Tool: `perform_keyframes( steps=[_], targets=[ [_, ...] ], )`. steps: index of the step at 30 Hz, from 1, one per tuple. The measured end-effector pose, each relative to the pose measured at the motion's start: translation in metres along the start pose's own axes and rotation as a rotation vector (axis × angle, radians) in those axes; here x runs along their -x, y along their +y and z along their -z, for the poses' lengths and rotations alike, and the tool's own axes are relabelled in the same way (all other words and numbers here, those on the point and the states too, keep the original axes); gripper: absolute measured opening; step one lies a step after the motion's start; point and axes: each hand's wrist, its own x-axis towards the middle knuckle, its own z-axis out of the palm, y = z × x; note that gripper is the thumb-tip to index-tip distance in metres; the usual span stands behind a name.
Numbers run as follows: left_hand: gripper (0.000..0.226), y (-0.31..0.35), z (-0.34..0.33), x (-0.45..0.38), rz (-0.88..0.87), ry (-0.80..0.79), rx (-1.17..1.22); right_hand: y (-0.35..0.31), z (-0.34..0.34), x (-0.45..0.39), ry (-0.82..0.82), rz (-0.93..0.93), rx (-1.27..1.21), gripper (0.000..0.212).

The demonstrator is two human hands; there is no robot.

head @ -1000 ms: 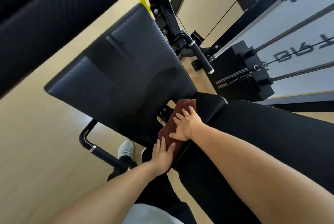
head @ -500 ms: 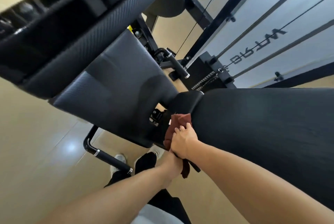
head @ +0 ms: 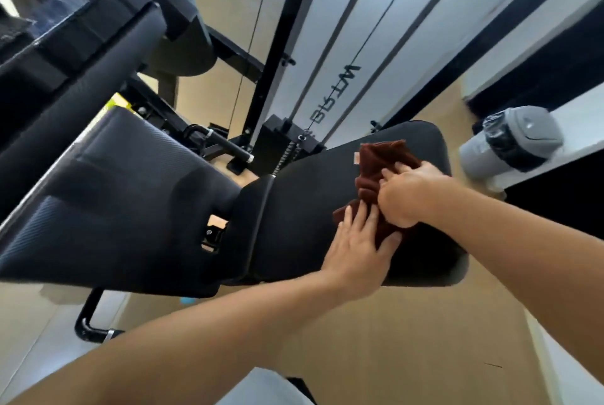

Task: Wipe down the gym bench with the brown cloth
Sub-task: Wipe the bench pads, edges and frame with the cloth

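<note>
The brown cloth [head: 382, 172] has moved from the hinge gap onto the flat seat pad [head: 294, 224]. The right hand [head: 408, 195] grips it bunched; the left hand [head: 356, 251] presses flat on its near edge, so wiping continues along the seat.

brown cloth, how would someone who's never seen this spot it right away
Find the black gym bench in front of the cable machine. On its flat seat pad, near the far end, lies the brown cloth, bunched under the left hand and right hand. It is the only reddish-brown, soft thing among black pads.
</note>
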Motion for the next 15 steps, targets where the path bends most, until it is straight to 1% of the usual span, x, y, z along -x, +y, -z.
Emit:
perform_keyframes(
  steps=[1, 4, 7, 9, 11, 15],
  targets=[
    [0.071, 0.018, -0.007, -0.002, -0.030, -0.007, -0.013, 0.016, -0.008, 0.016, -0.005, -0.047, -0.031, 0.058],
    [0.069, 0.018, -0.012, -0.002, -0.048, -0.006, -0.044, 0.014, -0.017, 0.021, 0.052, -0.105, -0.103, 0.064],
    [0.064, -0.002, -0.012, -0.006, 0.024, 0.004, -0.033, -0.005, -0.028, -0.007, 0.145, -0.154, -0.173, 0.074],
    [0.064, -0.020, -0.010, -0.010, 0.103, 0.015, -0.026, -0.018, -0.031, -0.031, 0.205, -0.117, -0.173, 0.078],
    [0.065, -0.038, -0.004, -0.013, 0.176, 0.019, 0.008, -0.030, -0.030, -0.055, 0.244, -0.027, -0.167, 0.077],
    [0.068, -0.067, 0.006, -0.020, 0.286, 0.042, 0.076, -0.051, -0.021, -0.099, 0.249, 0.117, -0.166, 0.071]
  ],
)
